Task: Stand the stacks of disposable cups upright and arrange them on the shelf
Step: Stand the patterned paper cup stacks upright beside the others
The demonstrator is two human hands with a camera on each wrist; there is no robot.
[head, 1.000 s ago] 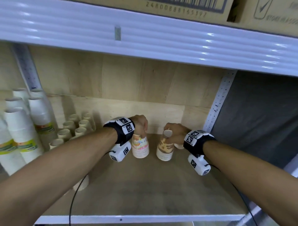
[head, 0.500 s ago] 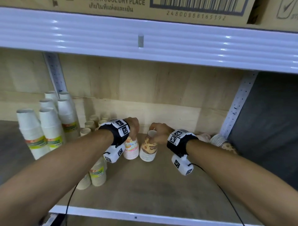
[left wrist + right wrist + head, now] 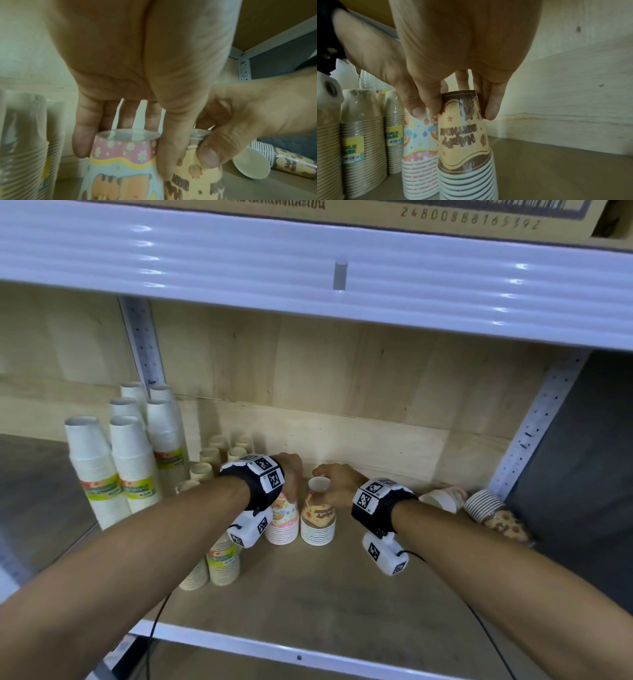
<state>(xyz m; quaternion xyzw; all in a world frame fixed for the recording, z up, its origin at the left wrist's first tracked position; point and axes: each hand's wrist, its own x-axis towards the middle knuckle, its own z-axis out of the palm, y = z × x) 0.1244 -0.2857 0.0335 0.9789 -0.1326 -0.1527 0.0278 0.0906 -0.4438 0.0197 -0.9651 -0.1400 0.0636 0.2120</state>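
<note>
Both stacks stand upright mid-shelf (image 3: 342,611), touching — left hand (image 3: 291,470) grips the pink floral stack (image 3: 282,525), right hand (image 3: 337,486) the brown birthday stack (image 3: 318,523). Risk: a careless release nudges one narrow top, toppling both.

Six tall white cup stacks (image 3: 89,470), two upright printed stacks – pink (image 3: 283,522) and brown (image 3: 318,520) – two lying stacks (image 3: 493,510), several small beige stacks (image 3: 222,563).
</note>
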